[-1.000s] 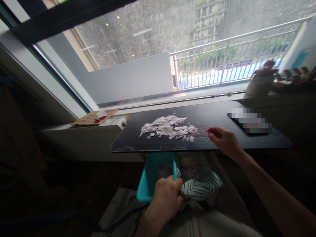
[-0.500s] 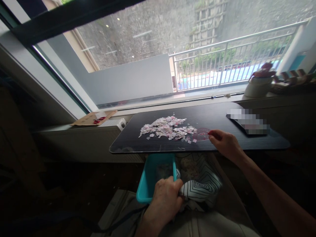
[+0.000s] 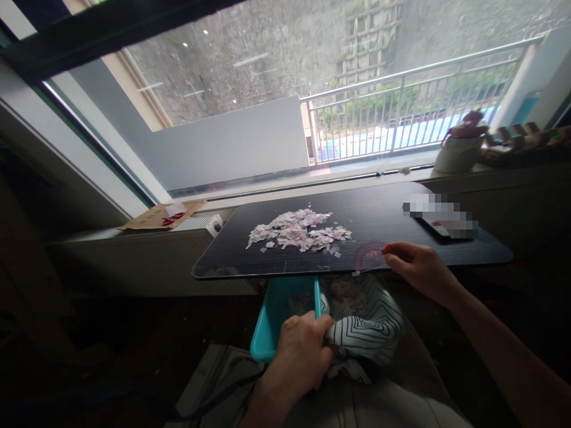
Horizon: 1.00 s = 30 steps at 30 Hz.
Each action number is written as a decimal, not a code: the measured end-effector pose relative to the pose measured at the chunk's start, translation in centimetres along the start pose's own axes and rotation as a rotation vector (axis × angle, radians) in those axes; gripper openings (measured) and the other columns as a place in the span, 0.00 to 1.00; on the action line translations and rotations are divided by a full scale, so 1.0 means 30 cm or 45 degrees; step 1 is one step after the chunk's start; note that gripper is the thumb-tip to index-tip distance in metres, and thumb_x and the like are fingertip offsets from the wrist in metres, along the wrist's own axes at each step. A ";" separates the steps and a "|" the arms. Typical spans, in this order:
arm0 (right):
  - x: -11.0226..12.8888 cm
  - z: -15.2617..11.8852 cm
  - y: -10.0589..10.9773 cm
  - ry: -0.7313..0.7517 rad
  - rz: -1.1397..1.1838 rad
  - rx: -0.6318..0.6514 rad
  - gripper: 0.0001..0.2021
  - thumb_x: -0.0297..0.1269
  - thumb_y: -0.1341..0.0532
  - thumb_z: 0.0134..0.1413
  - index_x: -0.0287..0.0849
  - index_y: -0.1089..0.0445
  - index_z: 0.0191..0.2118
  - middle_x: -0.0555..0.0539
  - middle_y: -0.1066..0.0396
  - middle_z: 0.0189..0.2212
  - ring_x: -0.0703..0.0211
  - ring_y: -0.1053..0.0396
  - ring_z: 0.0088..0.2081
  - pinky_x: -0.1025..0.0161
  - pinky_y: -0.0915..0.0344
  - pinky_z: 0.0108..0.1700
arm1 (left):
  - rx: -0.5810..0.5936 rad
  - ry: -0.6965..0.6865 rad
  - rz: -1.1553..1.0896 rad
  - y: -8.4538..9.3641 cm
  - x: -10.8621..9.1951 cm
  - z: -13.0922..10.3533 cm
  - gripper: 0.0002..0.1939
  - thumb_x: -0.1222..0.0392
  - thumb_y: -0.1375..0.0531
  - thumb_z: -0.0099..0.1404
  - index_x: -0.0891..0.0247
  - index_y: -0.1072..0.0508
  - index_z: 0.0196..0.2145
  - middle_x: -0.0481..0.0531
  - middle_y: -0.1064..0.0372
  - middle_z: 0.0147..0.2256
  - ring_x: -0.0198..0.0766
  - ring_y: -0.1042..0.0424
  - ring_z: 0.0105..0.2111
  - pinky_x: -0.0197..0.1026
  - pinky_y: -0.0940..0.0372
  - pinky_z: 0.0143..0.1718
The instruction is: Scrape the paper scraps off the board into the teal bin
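Note:
A heap of small white and pink paper scraps (image 3: 297, 229) lies on a dark folding table (image 3: 357, 205). My right hand (image 3: 417, 264) pinches a clear pink protractor (image 3: 368, 257) flat at the table's front edge, to the right of the heap. One scrap sits by the protractor at that edge. Below the table, my left hand (image 3: 306, 348) is closed around the rim of a turquoise bin (image 3: 262, 336) and the edge of a black-and-white patterned cloth bag (image 3: 372, 333). The bag gapes under the table edge, with paper scraps (image 3: 348, 297) inside; the bin's contents are dim.
A dark flat object (image 3: 441, 220), partly blurred out, lies on the table's right side. Red-handled scissors (image 3: 173, 219) rest on brown paper (image 3: 138, 221) on the left sill. A pale pot (image 3: 459, 153) stands on the right sill. A radiator (image 3: 200, 224) is behind the table.
My right hand has drawn the protractor toward the table's front edge, with a scrap beside it. My left hand keeps its hold on the bin and bag. The view has shifted slightly.

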State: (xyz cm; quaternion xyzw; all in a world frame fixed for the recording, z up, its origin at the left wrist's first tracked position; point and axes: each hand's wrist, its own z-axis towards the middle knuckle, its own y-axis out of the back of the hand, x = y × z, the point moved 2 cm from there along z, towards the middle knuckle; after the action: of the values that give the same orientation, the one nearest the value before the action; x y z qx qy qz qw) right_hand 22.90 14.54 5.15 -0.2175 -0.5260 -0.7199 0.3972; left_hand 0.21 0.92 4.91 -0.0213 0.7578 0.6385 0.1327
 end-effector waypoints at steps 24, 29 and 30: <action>0.039 0.050 -0.142 0.121 -0.010 -0.036 0.12 0.42 0.42 0.51 0.44 0.25 0.38 0.48 0.23 0.29 0.57 0.27 0.30 0.63 0.33 0.34 | -0.008 -0.216 0.140 -0.010 -0.067 0.025 0.08 0.54 0.43 0.61 0.60 0.30 0.30 0.51 0.32 0.29 0.43 0.31 0.31 0.42 0.40 0.35; 0.034 0.068 -0.132 0.131 -0.072 -0.129 0.13 0.42 0.43 0.52 0.44 0.25 0.39 0.47 0.23 0.29 0.56 0.28 0.29 0.62 0.33 0.34 | -0.018 -0.217 0.134 -0.014 -0.068 0.022 0.07 0.55 0.43 0.60 0.60 0.30 0.31 0.51 0.32 0.29 0.43 0.31 0.31 0.42 0.40 0.35; 0.036 0.070 -0.134 0.134 -0.084 -0.128 0.14 0.42 0.43 0.52 0.43 0.25 0.39 0.47 0.23 0.29 0.56 0.28 0.29 0.62 0.33 0.34 | -0.015 -0.217 0.134 -0.014 -0.069 0.022 0.07 0.55 0.43 0.60 0.60 0.29 0.31 0.51 0.32 0.29 0.43 0.31 0.31 0.41 0.40 0.35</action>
State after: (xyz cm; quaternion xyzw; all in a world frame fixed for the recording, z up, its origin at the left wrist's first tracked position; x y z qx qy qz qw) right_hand 18.83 16.66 4.32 -0.1816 -0.4746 -0.7686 0.3887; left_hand 2.40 1.20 4.87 0.0721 0.7401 0.6485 0.1630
